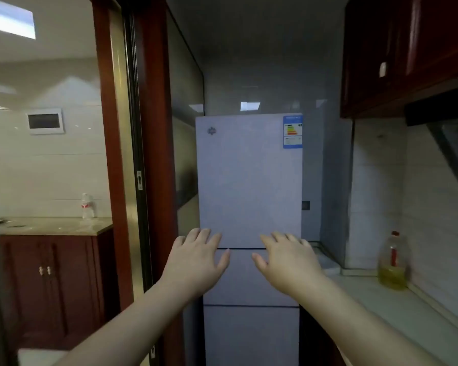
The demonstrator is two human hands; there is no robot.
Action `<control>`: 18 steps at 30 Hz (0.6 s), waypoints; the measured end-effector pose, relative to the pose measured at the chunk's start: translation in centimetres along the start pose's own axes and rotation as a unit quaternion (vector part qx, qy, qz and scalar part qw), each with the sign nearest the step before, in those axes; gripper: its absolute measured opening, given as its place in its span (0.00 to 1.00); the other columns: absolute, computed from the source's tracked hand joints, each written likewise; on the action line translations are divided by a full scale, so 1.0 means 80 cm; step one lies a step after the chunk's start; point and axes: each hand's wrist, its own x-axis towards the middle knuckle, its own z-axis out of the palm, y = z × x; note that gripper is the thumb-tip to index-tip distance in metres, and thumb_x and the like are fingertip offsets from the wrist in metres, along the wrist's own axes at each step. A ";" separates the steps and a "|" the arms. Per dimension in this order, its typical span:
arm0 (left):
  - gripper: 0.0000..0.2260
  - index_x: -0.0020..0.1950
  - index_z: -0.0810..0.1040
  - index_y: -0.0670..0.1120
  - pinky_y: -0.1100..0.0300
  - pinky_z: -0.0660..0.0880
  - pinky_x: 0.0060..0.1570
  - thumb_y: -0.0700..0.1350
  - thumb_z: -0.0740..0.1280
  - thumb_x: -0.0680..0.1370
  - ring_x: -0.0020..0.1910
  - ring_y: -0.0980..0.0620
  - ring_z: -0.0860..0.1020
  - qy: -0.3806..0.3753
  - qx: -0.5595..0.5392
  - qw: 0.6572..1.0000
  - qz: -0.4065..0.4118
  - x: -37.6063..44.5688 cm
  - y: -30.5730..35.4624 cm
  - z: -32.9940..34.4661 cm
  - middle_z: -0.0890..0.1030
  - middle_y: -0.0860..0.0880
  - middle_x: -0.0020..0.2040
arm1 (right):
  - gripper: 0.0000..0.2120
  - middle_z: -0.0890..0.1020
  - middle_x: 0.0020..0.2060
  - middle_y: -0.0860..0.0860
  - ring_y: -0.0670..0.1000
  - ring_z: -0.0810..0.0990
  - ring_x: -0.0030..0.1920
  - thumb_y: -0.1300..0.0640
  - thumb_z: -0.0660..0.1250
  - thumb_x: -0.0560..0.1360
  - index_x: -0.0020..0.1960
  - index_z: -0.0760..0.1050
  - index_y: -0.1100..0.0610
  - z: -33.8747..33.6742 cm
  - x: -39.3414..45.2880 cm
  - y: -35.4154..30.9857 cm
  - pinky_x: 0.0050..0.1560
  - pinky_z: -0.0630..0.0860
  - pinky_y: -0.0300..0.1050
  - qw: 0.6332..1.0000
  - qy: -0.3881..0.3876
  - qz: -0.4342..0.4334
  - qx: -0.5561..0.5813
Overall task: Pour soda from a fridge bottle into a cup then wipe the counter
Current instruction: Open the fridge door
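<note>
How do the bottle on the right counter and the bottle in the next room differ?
The counter bottle holds yellow liquid low down, whereas the far bottle looks clear. The counter bottle stands by the tiled wall on the pale counter, while the far bottle stands on a tan top over red cabinets. The counter bottle looks wider. Both stand upright with a red label, untouched.

A tall pale grey three-door fridge (249,194) stands upright against the tiled back wall, all doors closed, an energy label at its upper right corner. The pale stone bench (397,313) runs along its right side.
</note>
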 end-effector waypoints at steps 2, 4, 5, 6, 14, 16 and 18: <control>0.26 0.76 0.61 0.53 0.51 0.61 0.70 0.62 0.48 0.81 0.75 0.50 0.60 0.004 -0.003 1.000 -0.003 0.022 -0.003 0.016 0.65 0.52 0.75 | 0.27 0.64 0.73 0.51 0.54 0.61 0.72 0.39 0.49 0.80 0.76 0.56 0.50 0.011 0.023 0.007 0.68 0.60 0.53 1.000 -0.003 0.000 0.005; 0.26 0.77 0.61 0.54 0.50 0.61 0.70 0.62 0.47 0.81 0.75 0.49 0.59 -0.003 0.005 1.000 -0.002 0.048 -0.010 0.032 0.64 0.52 0.75 | 0.28 0.63 0.73 0.51 0.54 0.60 0.73 0.39 0.49 0.80 0.76 0.56 0.49 0.022 0.048 0.014 0.69 0.60 0.53 1.000 -0.006 -0.006 0.001; 0.26 0.77 0.60 0.54 0.50 0.61 0.71 0.62 0.47 0.81 0.75 0.49 0.59 -0.008 0.004 1.000 -0.003 0.061 -0.014 0.041 0.64 0.52 0.75 | 0.27 0.63 0.73 0.51 0.54 0.60 0.73 0.39 0.48 0.80 0.76 0.56 0.49 0.029 0.062 0.016 0.69 0.60 0.53 1.000 -0.003 -0.009 0.002; 0.26 0.77 0.60 0.54 0.50 0.61 0.71 0.62 0.47 0.81 0.76 0.49 0.59 -0.011 0.005 1.000 -0.002 0.073 -0.016 0.051 0.64 0.52 0.76 | 0.27 0.63 0.73 0.51 0.54 0.60 0.73 0.39 0.48 0.80 0.76 0.56 0.49 0.036 0.074 0.017 0.69 0.60 0.53 1.000 -0.001 -0.011 0.001; 0.27 0.78 0.57 0.53 0.49 0.60 0.72 0.62 0.47 0.81 0.76 0.49 0.58 -0.025 0.007 1.000 0.003 0.177 -0.069 0.132 0.63 0.51 0.76 | 0.29 0.62 0.74 0.50 0.53 0.60 0.73 0.39 0.50 0.80 0.77 0.52 0.49 0.103 0.201 0.017 0.70 0.59 0.51 1.000 0.010 -0.023 0.006; 0.27 0.78 0.56 0.53 0.49 0.59 0.72 0.62 0.47 0.81 0.76 0.48 0.57 -0.036 0.006 0.999 -0.003 0.208 -0.086 0.152 0.62 0.50 0.77 | 0.30 0.60 0.75 0.50 0.53 0.59 0.73 0.39 0.50 0.80 0.78 0.48 0.48 0.116 0.239 0.011 0.70 0.59 0.51 0.999 0.015 -0.025 0.011; 0.28 0.79 0.55 0.52 0.49 0.58 0.73 0.62 0.48 0.81 0.77 0.48 0.57 -0.045 0.001 0.999 -0.011 0.243 -0.104 0.170 0.61 0.49 0.78 | 0.30 0.59 0.75 0.50 0.53 0.58 0.74 0.40 0.51 0.80 0.78 0.47 0.49 0.127 0.278 0.003 0.71 0.58 0.51 0.999 0.027 -0.025 0.019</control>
